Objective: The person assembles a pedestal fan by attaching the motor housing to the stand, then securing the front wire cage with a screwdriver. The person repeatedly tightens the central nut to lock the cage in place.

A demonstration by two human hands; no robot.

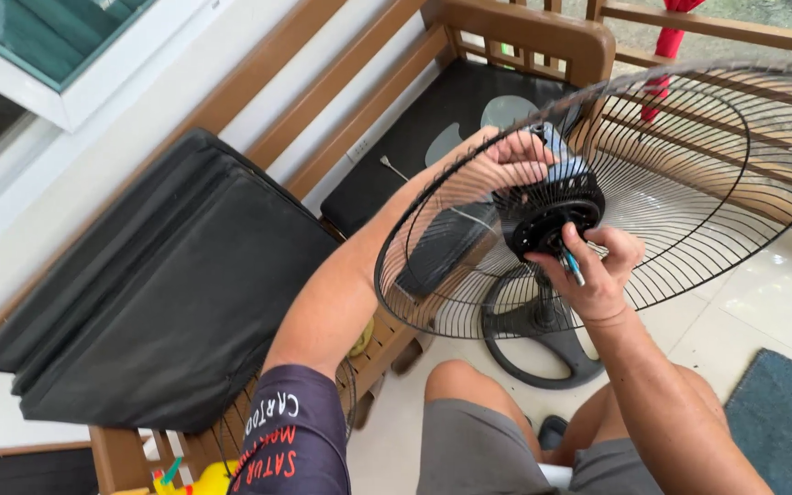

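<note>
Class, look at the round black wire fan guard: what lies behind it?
Behind the round black wire fan guard, the left hand grips the motor housing; a wooden bench and the black fan base show through. The housing's rear is hidden by that hand.

Left hand curled gripping; right hand pinching, fingers bent.

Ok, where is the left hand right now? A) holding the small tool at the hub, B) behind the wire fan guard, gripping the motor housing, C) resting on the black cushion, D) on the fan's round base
B: the left hand reaches round behind the wire fan guard and grips the motor housing, while the right hand holds a small tool at the hub in front.
</note>
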